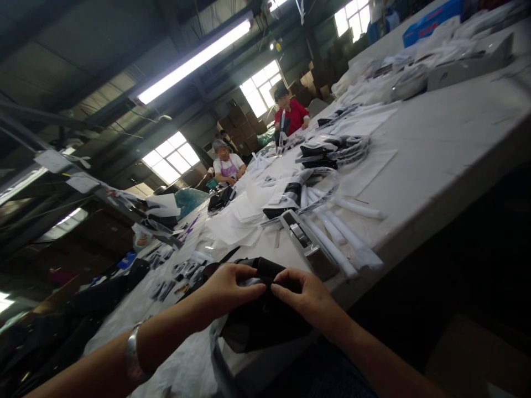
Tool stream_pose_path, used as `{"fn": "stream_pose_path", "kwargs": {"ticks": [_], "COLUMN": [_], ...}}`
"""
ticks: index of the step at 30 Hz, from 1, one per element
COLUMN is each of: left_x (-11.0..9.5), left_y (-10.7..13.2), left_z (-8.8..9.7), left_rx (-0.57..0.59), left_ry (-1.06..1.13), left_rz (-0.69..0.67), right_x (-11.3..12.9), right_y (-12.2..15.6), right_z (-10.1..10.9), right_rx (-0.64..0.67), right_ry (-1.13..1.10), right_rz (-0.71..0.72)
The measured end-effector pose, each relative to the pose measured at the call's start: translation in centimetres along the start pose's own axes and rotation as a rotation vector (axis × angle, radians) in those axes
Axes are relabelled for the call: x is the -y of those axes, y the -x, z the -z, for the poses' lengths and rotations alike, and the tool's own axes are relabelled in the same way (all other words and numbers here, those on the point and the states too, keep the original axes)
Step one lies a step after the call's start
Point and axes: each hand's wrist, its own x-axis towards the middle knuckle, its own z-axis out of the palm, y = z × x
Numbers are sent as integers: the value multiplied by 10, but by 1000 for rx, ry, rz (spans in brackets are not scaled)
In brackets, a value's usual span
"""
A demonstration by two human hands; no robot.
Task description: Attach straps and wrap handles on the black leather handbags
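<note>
A black bag (261, 326) is at the near edge of the table, in front of me. My left hand (232, 287) grips its upper edge, thumb and fingers closed on the dark material. On the other side of the opening my right hand (305, 296) pinches the same edge, its thumb close to the left thumb. Something whitish shows inside the bag between the hands. A grey strap (218, 359) hangs down at the bag's left. Just beyond the right hand sits a tape dispenser (309, 243).
White wrapped rolls (344, 237) lie right of the dispenser. Black bags with wrapped straps (319, 152) and white sheets (236, 218) are spread farther up the table (423, 171). Two people sit across it, one in a red top (294, 116). A blue box (431, 25) stands far right.
</note>
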Motion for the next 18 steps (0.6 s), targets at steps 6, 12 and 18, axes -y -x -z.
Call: {"fn": "stream_pose_path", "kwargs": {"ticks": [6,12,18], "left_x": [0,-2,4], "left_y": [2,4,6], "left_z": [-6,-19,-21], "left_rx": [-82,-128,-127], "left_ry": [-86,-56,-25], "left_rz": [-15,-43,-97], "right_x": [-2,-8,-11], "right_y": [3,10,13], "right_z": [-6,-9,-10], "right_rx": [-29,-58,-70], "right_ry": [117,131,151], "right_rz": [68,112,123]}}
